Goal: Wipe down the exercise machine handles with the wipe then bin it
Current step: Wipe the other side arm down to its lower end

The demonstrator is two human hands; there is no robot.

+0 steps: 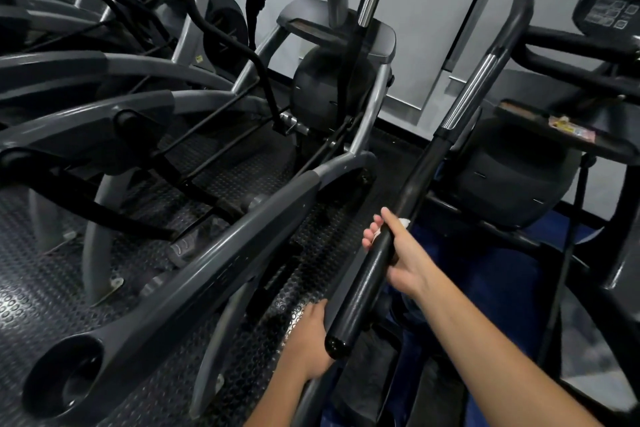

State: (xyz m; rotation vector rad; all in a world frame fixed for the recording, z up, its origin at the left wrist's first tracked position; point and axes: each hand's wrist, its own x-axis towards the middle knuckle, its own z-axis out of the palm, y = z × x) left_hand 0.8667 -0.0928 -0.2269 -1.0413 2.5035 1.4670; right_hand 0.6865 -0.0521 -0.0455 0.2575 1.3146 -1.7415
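Rows of grey exercise machines (pixel 194 204) over a studded rubber floor (pixel 52 295), consoles cut off at the top edge. Long black handle (pixel 388 239) slanting from near centre up to far right, its capped end nearest. Right hand (pixel 391 250) wrapped around that handle, fingertips showing on its left side. Left hand (pixel 308 340) lower, beside the handle's end, fingers hidden behind a grey bar, grip impossible to tell. White wipe (pixel 403 220) mostly hidden under the right hand, only slivers showing.
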